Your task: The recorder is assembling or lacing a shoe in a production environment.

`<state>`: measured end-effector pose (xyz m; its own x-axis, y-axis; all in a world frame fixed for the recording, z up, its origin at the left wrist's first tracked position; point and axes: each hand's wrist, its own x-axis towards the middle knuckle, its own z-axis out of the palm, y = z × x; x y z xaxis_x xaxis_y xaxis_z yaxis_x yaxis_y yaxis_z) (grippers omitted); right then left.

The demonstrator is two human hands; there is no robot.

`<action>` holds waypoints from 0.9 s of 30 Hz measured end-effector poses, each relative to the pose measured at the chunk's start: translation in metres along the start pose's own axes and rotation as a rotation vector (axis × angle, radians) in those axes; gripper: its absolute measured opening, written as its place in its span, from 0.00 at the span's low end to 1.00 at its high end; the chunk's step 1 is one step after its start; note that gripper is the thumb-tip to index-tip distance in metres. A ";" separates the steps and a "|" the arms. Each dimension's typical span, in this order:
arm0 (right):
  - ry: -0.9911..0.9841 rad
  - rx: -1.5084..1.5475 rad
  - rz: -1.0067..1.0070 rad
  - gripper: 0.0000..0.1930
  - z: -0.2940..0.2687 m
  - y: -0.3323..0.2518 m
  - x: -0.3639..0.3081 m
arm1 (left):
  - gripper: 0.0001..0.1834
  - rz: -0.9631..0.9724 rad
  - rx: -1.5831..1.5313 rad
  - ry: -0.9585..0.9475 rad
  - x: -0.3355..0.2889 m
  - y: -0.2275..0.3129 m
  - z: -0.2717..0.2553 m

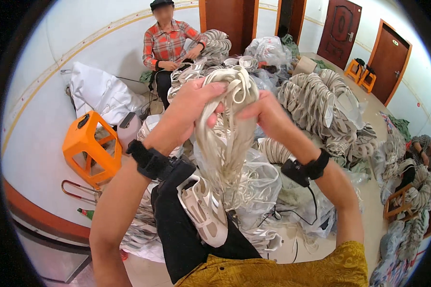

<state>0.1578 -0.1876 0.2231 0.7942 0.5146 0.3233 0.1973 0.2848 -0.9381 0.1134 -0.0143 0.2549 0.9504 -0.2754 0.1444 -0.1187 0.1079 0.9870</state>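
A thick hank of cream shoelaces (pixel 232 138) hangs in front of me, looped at the top with its strands trailing down. My left hand (pixel 194 103) is closed round its upper left side, thumb across the loops. On the other side, my right hand (pixel 268 114) has its fingers curled in at the laces, a little blurred; some fingertips are hidden. Across my lap lies a beige and white shoe upper (pixel 206 210), touched by neither hand.
Stacked shoe uppers (pixel 316 100) and clear plastic bags (pixel 258 184) crowd the floor ahead. An orange stool (pixel 93 148) stands at left. Across from me sits a person in a plaid shirt (pixel 170 43). A black cable (pixel 313 205) runs by my right wrist. More piles line the far right.
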 end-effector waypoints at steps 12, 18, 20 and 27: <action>-0.089 -0.074 0.070 0.03 -0.047 -0.035 0.010 | 0.22 0.020 0.259 0.002 -0.003 0.004 -0.019; -0.141 -0.078 0.137 0.04 -0.028 -0.047 0.006 | 0.27 0.195 0.367 0.044 -0.009 -0.011 0.010; -0.184 -0.104 0.168 0.04 -0.021 -0.049 0.004 | 0.26 0.183 0.560 0.005 -0.011 -0.019 0.018; -0.126 -0.307 0.178 0.05 -0.025 -0.053 0.001 | 0.13 0.088 0.133 -0.070 -0.014 -0.033 0.015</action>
<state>0.1627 -0.2220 0.2697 0.7586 0.6349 0.1464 0.2408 -0.0643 -0.9684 0.1000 -0.0279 0.2209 0.9131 -0.3365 0.2304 -0.2416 0.0089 0.9703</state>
